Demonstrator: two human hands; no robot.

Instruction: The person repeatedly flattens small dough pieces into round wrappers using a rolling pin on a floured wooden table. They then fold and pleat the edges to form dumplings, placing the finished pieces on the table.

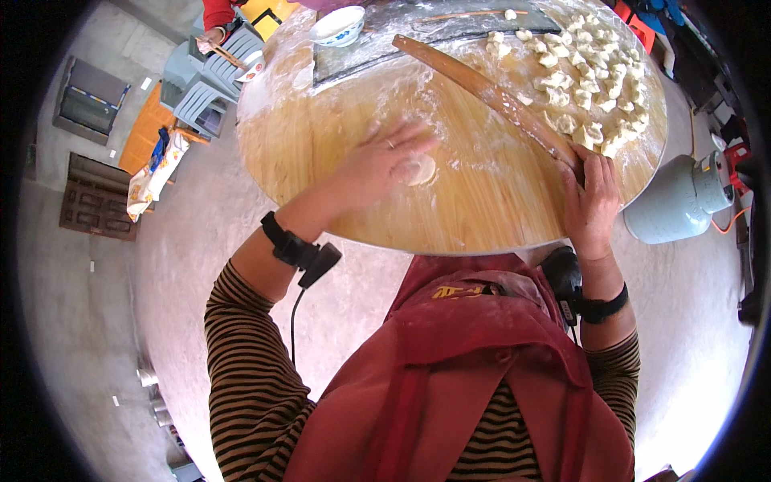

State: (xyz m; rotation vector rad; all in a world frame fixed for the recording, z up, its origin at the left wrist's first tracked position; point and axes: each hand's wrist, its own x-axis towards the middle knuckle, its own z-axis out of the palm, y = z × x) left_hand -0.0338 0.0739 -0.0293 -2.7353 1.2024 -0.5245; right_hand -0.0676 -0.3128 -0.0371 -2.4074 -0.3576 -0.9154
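Note:
On the floured round wooden table (476, 223), my left hand (385, 156) is at a small round of dough (420, 169), its thumb at the left edge; the hand is blurred, and I cannot tell whether it grips the dough. My right hand (593, 199) is closed around the near end of a long wooden rolling pin (482, 90), which slants away to the far middle of the table. Beyond the pin, at the right, many small pieces of shaped dough (583, 99) are spread. Nothing lies between my left hand and the pin except loose flour.
A flower-patterned bowl (338, 29) stands at the far left by a floured dark board (373, 57). Another person's hand (211, 39) holds chopsticks near a second bowl (252, 65). A gas cylinder (674, 199) stands close to the table's right; plastic chairs (205, 102) are at the left.

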